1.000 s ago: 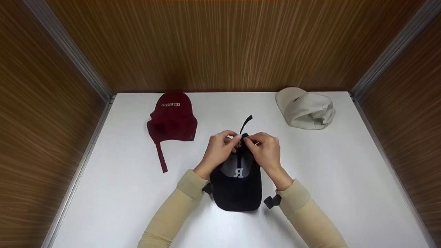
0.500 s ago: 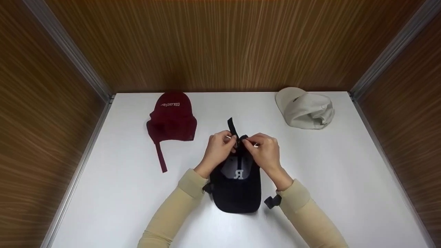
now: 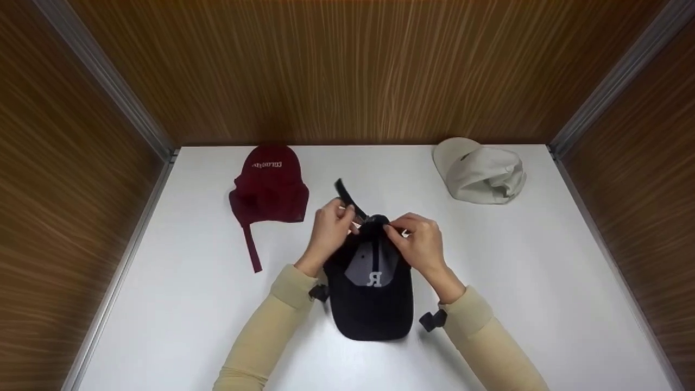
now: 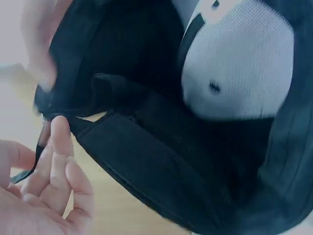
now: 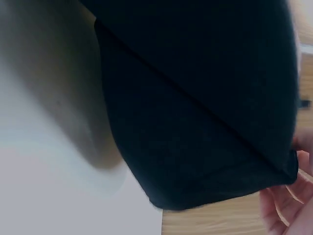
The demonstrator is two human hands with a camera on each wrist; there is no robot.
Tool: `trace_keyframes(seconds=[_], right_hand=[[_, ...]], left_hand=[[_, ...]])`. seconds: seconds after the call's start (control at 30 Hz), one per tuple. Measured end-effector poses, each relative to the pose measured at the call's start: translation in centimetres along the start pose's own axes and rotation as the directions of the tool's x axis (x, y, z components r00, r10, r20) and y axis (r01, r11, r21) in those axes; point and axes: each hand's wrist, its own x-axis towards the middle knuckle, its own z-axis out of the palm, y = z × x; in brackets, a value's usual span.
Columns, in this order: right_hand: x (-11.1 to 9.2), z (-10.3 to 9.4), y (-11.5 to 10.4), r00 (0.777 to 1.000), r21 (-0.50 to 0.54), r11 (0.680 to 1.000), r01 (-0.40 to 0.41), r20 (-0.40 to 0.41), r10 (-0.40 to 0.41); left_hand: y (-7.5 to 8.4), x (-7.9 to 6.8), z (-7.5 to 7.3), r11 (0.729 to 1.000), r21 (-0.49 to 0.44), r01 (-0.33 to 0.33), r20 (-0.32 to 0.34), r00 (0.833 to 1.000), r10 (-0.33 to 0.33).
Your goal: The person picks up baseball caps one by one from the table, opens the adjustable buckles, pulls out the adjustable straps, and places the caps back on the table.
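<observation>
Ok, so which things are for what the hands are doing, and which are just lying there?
Being worked on:
black fabric cap with a pale letter inside, its back edge in the right hand
its flat black strap, in the left hand

Just lying about, it seems:
maroon fabric cap
beige fabric cap

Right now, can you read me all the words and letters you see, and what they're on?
"COLORADO", upside down, on the maroon cap; its last letters are blurred, so that's my best reading.
"R", looking backwards, on the pale patch inside the dark cap.
Beige cap: a small dark mark, too small to read.
Nothing else is readable.
</observation>
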Motion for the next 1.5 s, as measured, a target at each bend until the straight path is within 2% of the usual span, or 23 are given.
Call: trace_keyframes(seconds=[0.17,0.53,0.67,0.87,1.17,1.5], right_hand=[[-0.2,0.0,0.3,1.0,0.013,1.0,-0.005,0.02,0.005],[-0.5,0.3,1.0,0.995,0.014,1.0,0.002,0.097,-0.003],[-0.4,0.6,1.2,0.991,0.018,0.999,0.042,0.126,-0.044],[-0.2,1.0,1.5,0.98,-0.034,0.993,0.116,0.169,-0.108],[0.0,1.5,1.9,0.964,-0.126,0.966,0.225,0.175,-0.202],[0.1,1.6,2.2,0.962,-0.154,0.959,0.237,0.172,-0.21]], left_hand=[[0.2,0.3,-0.6,1.0,0.007,-0.013,0.022,1.0,0.013],[-0.5,0.2,-0.6,0.999,0.034,-0.011,0.071,0.997,0.009],[-0.8,0.4,-0.6,0.998,0.067,-0.002,0.077,0.997,-0.003],[-1.6,0.5,-0.2,0.998,0.049,0.037,0.09,0.995,-0.041],[-1.8,0.4,0.2,0.999,0.025,0.041,0.109,0.993,-0.044],[-2.2,0.0,0.1,0.999,-0.013,0.039,0.134,0.99,-0.037]])
